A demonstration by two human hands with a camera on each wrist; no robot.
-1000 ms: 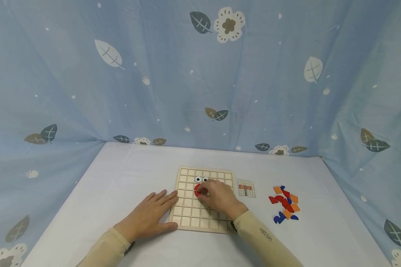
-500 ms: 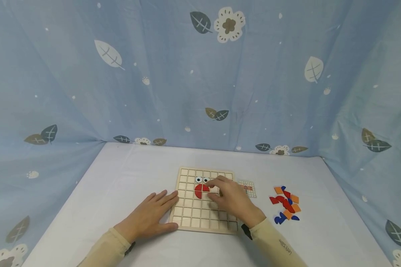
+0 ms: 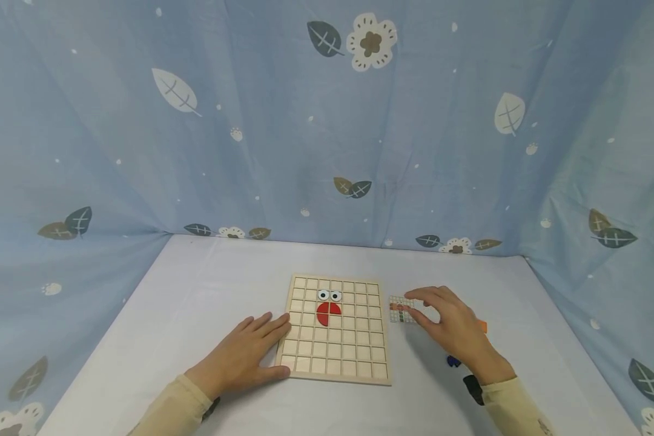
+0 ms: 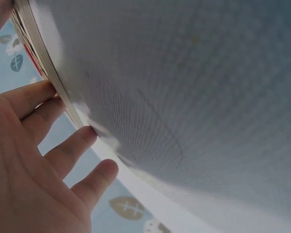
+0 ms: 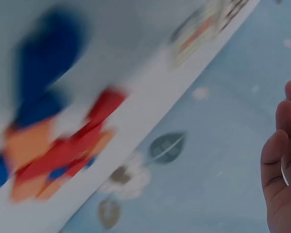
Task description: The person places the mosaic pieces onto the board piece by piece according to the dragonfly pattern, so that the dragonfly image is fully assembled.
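Observation:
My left hand (image 3: 245, 352) lies on the table with straight fingers, its fingertips and thumb touching the left edge of the wooden grid board (image 3: 340, 383). On the board, two round eye pieces (image 3: 323, 295) sit side by side above several red quarter-round pieces (image 3: 323, 318). My right hand (image 3: 455, 327) is in the air right of the board, thumb and fingers apart with nothing between them. Just left of its fingertips lies the small pattern card (image 3: 400, 317). Below and behind that hand are loose red, orange (image 5: 29, 143) and blue pieces (image 5: 51, 53), mostly hidden from the head view.
A white cloth (image 3: 223, 266) covers the table. Behind and on both sides hangs a blue curtain (image 3: 283, 121) with leaves and flowers.
My right hand has let go of a red piece on the board and moved right, past the card toward the loose pieces. The left hand has stayed at the board's edge.

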